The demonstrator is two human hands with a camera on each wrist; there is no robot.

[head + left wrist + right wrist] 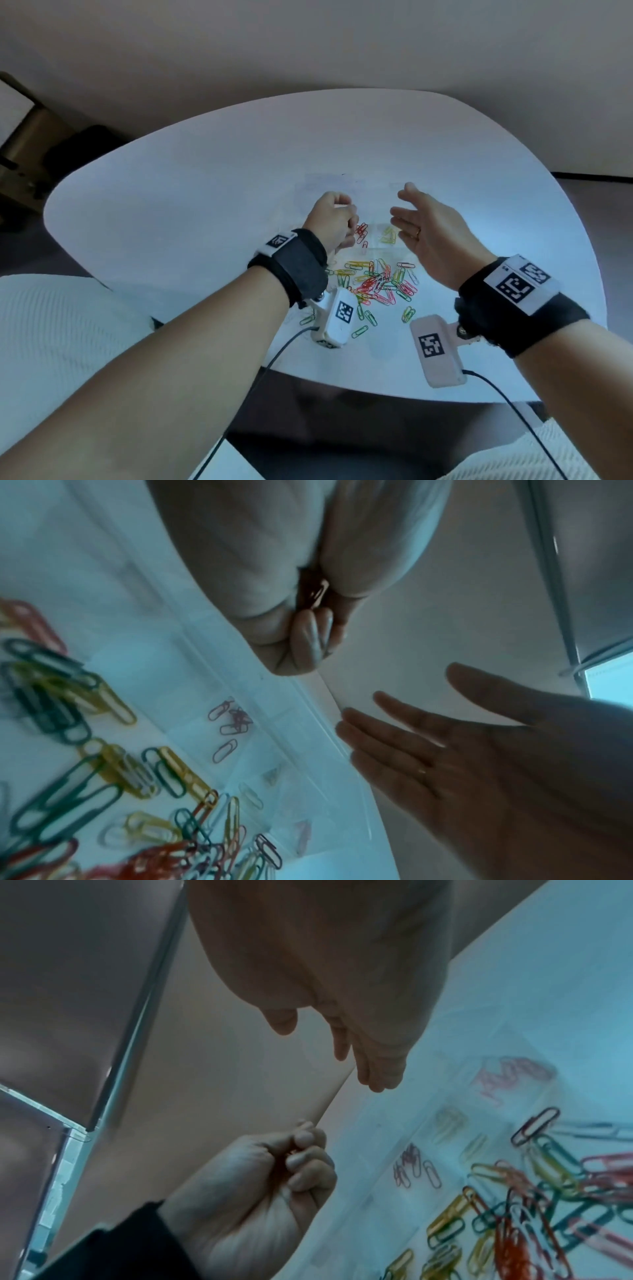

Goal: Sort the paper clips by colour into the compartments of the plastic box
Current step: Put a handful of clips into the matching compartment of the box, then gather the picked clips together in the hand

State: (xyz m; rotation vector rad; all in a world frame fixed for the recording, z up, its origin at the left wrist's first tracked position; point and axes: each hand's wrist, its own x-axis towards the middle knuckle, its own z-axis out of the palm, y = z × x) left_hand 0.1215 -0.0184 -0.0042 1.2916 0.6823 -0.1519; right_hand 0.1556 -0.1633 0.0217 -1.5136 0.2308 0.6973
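A clear plastic box [373, 202] lies on the white table beyond a loose pile of coloured paper clips [376, 284]. One near compartment holds red clips [361, 233], and its neighbour holds yellow clips [388, 236]. My left hand [342, 216] hovers over the box's left part with its fingers curled. In the left wrist view a reddish clip [318, 593] shows inside that curled hand [313, 637]. My right hand [407, 212] is raised over the box's right side, fingers straight, palm facing left, holding nothing. The right wrist view shows the left fist [301, 1150] and the pile [531, 1191].
The rounded white table [205, 188] ends close in front of me, with dark floor below. Small white wrist cameras [337, 317] with black cables hang above the pile's near side. A white knitted garment [51, 342] covers my lap. Dark furniture [34, 147] stands far left.
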